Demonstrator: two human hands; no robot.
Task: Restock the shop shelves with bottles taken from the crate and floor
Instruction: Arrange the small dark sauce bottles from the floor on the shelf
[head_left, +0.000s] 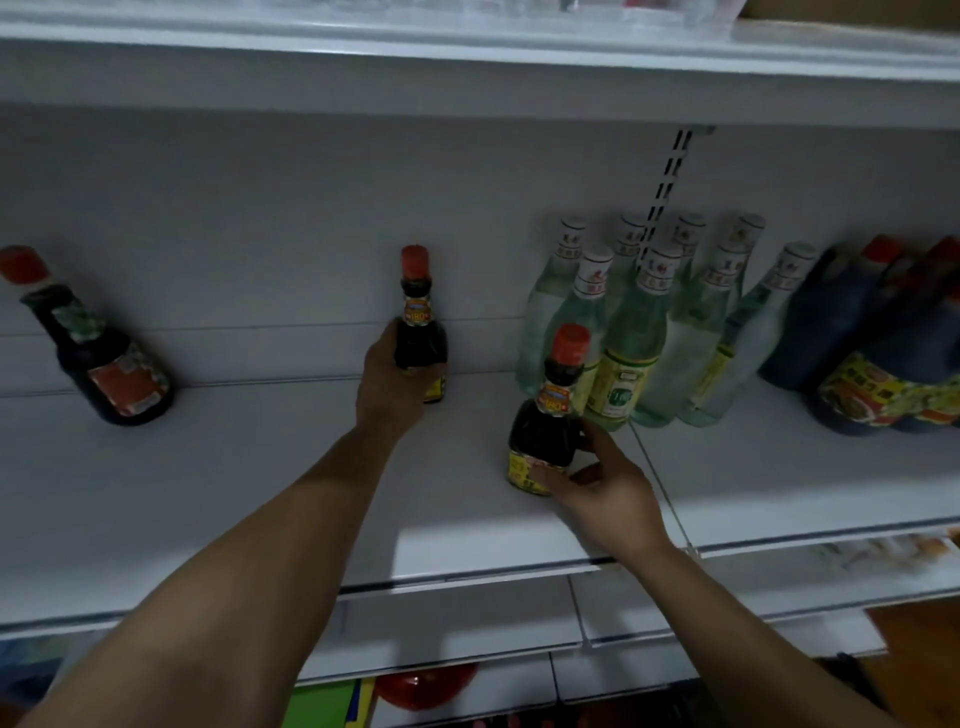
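"Where were the two bottles?"

"Both stood upright on the shelf (260, 467). The left hand (392, 384) was curled round the belly of the back bottle (421, 322), against the rear wall at twelve o'clock. The right hand (602, 478) pinched the front bottle (545, 431) at its yellow label, at four o'clock from the other."

"Why low grips?"

"I judged it steadied the bases while each was seated, the back one first, so a row could fill forward."

"And the count?"

"There were two matching red-capped dark bottles in hand. A third dark bottle (98, 353) with a different label stood alone at nine o'clock. The clear bottles (639, 332) at two o'clock numbered eight as far as I could count, as some overlapped. At least two dark jugs (852, 343) sat at three o'clock."
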